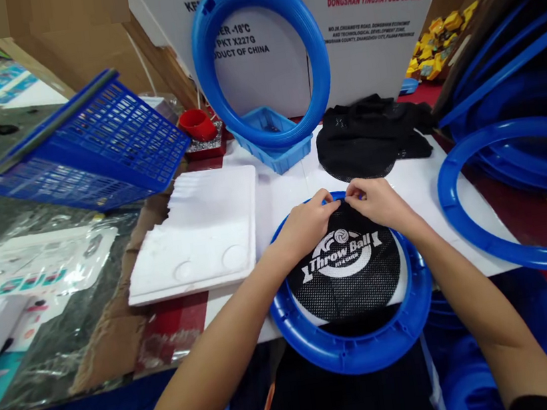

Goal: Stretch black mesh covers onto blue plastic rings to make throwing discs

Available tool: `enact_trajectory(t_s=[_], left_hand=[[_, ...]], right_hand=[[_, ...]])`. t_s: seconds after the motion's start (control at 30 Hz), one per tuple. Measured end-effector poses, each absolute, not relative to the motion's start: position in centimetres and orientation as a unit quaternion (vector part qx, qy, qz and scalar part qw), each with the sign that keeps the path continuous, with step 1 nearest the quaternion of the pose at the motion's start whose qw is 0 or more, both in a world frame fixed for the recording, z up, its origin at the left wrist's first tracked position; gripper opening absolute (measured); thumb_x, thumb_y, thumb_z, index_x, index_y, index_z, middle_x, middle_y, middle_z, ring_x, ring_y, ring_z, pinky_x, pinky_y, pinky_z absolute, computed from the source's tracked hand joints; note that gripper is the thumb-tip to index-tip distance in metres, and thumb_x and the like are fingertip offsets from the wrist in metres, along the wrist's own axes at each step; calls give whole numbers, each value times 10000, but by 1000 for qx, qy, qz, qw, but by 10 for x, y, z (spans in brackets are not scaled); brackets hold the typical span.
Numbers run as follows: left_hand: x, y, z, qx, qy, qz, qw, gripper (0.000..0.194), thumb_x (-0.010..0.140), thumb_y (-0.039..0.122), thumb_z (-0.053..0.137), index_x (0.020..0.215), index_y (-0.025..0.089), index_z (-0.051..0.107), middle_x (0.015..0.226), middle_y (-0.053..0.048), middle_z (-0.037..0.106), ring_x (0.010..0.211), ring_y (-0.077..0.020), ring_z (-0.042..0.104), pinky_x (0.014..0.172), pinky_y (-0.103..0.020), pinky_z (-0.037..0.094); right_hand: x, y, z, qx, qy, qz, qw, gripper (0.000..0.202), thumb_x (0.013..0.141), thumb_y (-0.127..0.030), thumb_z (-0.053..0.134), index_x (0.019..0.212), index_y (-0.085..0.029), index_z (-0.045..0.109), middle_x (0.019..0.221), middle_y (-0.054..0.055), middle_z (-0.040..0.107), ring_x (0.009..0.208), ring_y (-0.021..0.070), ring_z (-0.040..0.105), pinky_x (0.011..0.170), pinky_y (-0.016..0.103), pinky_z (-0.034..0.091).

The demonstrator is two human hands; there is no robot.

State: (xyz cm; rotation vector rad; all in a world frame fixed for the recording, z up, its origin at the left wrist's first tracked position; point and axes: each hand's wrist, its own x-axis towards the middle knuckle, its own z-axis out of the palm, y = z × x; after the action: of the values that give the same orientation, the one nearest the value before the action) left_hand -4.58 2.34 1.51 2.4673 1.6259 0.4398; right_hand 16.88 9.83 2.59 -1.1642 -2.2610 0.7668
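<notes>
A blue plastic ring (358, 354) lies at the table's front edge, its near side overhanging. Inside it is a round black mesh net (360, 291) printed "Throw Ball" in white. At the ring's far side my left hand (311, 217) pinches the net's top edge against the rim. Close beside it, my right hand (374, 200) is closed in a pinch on the same edge. Both sets of fingertips almost meet, and they hide the pinched spot. Behind the hands, black nets (361, 143) lie in a pile.
A stack of blue rings (272, 141) stands upright in a light blue tray (280, 161). A white foam board (207, 234) and a blue basket (108, 139) are at left. Another blue ring (455, 208) lies at right. A red cup (197, 126) stands behind the basket.
</notes>
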Motion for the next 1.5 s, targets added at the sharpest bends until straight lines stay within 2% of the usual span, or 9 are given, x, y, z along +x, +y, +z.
enact_trajectory(t_s=[0.33, 0.57, 0.73, 0.97, 1.23, 1.3, 1.37, 1.43, 1.5], left_hand=[[-39, 22, 20, 823, 561, 83, 47, 479, 1041, 99, 425, 1446, 232, 644, 1368, -135, 618, 803, -218, 713, 749, -390, 566], [-33, 21, 32, 821, 570, 24, 20, 392, 1081, 136, 385, 1381, 183, 633, 1336, -172, 600, 783, -220, 722, 750, -392, 553], [-37, 21, 35, 825, 565, 20, 16, 388, 1078, 147, 395, 1361, 200, 656, 1300, -154, 610, 784, -207, 712, 782, -386, 545], [-51, 25, 23, 831, 549, 81, 41, 479, 1050, 140, 443, 1436, 311, 668, 1324, -108, 624, 800, -185, 696, 810, -358, 536], [-50, 25, 21, 832, 549, 72, 30, 490, 1058, 176, 435, 1471, 304, 665, 1338, -120, 621, 792, -205, 688, 780, -376, 535], [-49, 25, 26, 832, 550, 72, 29, 475, 1059, 184, 438, 1455, 297, 677, 1345, -129, 607, 852, -228, 693, 801, -392, 545], [-47, 19, 35, 830, 552, 83, 7, 441, 1060, 179, 443, 1403, 271, 705, 1379, -147, 584, 1025, -279, 682, 870, -419, 552], [-43, 2, 47, 829, 548, 108, -30, 388, 1057, 166, 459, 1332, 224, 726, 1431, -176, 559, 1212, -335, 611, 969, -468, 534], [-36, -26, 57, 844, 519, 127, -34, 297, 1055, 186, 513, 1256, 189, 732, 1438, -193, 563, 1271, -359, 558, 1031, -505, 504]], right_hand=[[167, 103, 24, -427, -830, 276, 230, 83, 836, -158, 633, 813, -197, 703, 707, -6, 669, 678, 151, 583, 685, 286, 394], [170, 114, 31, -445, -814, 328, 178, 86, 767, -157, 638, 792, -184, 715, 697, -8, 688, 676, 143, 599, 651, 268, 404], [177, 121, 33, -434, -800, 383, 157, 100, 733, -197, 640, 794, -179, 718, 686, -10, 673, 653, 141, 590, 593, 251, 398], [185, 121, 37, -359, -838, 385, 141, 260, 795, -217, 603, 938, -185, 819, 662, -38, 609, 646, 124, 524, 644, 255, 393], [180, 106, 31, -358, -876, 275, 168, 298, 837, -128, 582, 953, -179, 852, 822, 16, 767, 740, 147, 639, 741, 266, 436], [179, 109, 27, -360, -875, 275, 171, 293, 854, -133, 587, 970, -174, 853, 863, 28, 791, 780, 163, 669, 767, 272, 457], [180, 113, 25, -361, -873, 278, 175, 299, 875, -131, 583, 988, -176, 856, 945, 44, 816, 860, 185, 707, 826, 282, 487], [185, 113, 28, -357, -876, 274, 172, 319, 904, -118, 569, 1032, -175, 855, 1030, 64, 820, 938, 205, 726, 890, 302, 513], [192, 101, 35, -356, -890, 230, 169, 335, 953, -123, 549, 1112, -162, 841, 1095, 101, 797, 1011, 236, 717, 950, 348, 530]])
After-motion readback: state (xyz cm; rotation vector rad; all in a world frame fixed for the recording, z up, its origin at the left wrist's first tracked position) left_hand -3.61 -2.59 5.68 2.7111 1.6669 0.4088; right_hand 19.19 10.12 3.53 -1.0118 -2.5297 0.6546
